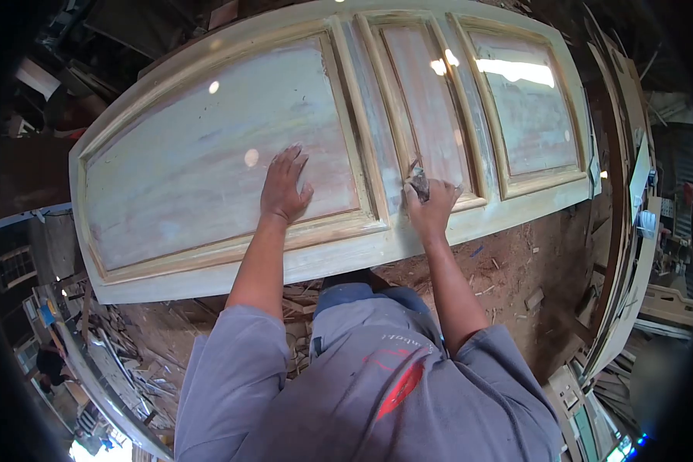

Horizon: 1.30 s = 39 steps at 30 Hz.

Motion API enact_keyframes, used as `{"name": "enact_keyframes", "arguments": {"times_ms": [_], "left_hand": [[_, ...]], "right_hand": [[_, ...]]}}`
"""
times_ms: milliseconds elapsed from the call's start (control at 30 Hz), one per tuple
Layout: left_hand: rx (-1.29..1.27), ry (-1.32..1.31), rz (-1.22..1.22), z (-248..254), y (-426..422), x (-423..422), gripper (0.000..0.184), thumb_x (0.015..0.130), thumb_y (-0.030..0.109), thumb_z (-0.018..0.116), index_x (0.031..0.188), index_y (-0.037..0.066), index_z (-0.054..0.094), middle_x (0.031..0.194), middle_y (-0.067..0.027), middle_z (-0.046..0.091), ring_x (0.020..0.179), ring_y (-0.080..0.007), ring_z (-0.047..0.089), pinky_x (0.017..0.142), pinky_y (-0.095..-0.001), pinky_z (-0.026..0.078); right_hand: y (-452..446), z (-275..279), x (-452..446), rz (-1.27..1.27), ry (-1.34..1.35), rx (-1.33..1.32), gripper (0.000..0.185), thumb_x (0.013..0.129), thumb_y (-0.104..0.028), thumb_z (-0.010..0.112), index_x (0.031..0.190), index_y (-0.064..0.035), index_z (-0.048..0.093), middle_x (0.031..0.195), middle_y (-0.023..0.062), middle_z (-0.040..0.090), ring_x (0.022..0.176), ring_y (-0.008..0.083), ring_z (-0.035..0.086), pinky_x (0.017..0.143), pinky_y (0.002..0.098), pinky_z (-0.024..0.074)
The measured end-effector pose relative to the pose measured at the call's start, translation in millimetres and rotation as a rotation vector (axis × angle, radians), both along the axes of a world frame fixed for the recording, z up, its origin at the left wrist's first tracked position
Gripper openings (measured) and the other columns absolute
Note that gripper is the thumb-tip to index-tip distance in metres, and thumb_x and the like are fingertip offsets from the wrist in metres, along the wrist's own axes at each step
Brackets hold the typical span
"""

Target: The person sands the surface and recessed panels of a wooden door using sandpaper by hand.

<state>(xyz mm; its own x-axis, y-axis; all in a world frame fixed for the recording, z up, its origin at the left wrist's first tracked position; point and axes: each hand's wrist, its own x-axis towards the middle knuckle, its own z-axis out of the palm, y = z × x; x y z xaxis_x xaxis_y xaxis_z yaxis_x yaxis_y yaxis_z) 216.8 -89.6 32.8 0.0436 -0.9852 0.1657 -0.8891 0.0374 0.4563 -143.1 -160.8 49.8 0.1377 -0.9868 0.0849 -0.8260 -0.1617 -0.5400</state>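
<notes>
A large panelled wooden door (315, 250), pale and patchily coated, lies flat in front of me. My left hand (286, 187) rests on its big left panel (208, 154), fingers stretched out and holding nothing. Over the lower end of the narrow middle panel (427, 100), my right hand (432, 204) pinches a small, crumpled, dark grey piece (418, 183), which looks like a scrap of sandpaper or cloth. That piece sits against the moulding at the panel's left side. Part of it is hidden by my fingers.
Beyond my right hand lies the door's right panel (527, 108), with bright light reflected on it. Long boards (619, 231) stand along the right side. Wood scraps and shavings litter the brown floor (508, 285). More timber pieces (138, 377) are piled at lower left.
</notes>
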Motion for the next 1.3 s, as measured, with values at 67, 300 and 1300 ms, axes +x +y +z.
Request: {"name": "enact_keyframes", "arguments": {"times_ms": [67,300,1300], "left_hand": [[-0.012,0.007,-0.009,1.3,-0.9,0.9,0.063,0.087,0.023,0.073,0.147,0.008,0.06,0.167,-0.0155,0.051,0.158,-0.0389,0.043,0.133,-0.0557,0.034],[-0.018,-0.008,-0.013,-7.2,-0.8,2.9,0.063,0.086,0.024,0.074,0.146,0.007,0.061,0.167,-0.0155,0.05,0.158,-0.0381,0.043,0.134,-0.0544,0.033],[-0.005,-0.005,0.002,-0.1,-0.9,-1.0,0.065,0.085,0.022,0.075,0.147,0.007,0.06,0.166,-0.0162,0.052,0.158,-0.0388,0.043,0.133,-0.055,0.035]], "right_hand": [[17.1,2.7,-7.2,-0.003,0.003,0.008,0.029,0.087,-0.028,0.088,0.097,-0.0061,0.071,0.106,0.0195,0.071,0.121,0.043,0.059,0.13,0.0753,0.0181],[4.9,4.8,-7.1,0.065,-0.002,0.045,0.031,0.09,-0.031,0.087,0.103,-0.0071,0.072,0.106,0.0179,0.073,0.119,0.0445,0.06,0.13,0.0681,0.0234],[17.5,5.8,-14.6,0.114,0.072,0.012,0.034,0.092,-0.031,0.086,0.109,-0.0041,0.073,0.1,0.0177,0.073,0.112,0.0402,0.065,0.121,0.0612,0.0344]]}}
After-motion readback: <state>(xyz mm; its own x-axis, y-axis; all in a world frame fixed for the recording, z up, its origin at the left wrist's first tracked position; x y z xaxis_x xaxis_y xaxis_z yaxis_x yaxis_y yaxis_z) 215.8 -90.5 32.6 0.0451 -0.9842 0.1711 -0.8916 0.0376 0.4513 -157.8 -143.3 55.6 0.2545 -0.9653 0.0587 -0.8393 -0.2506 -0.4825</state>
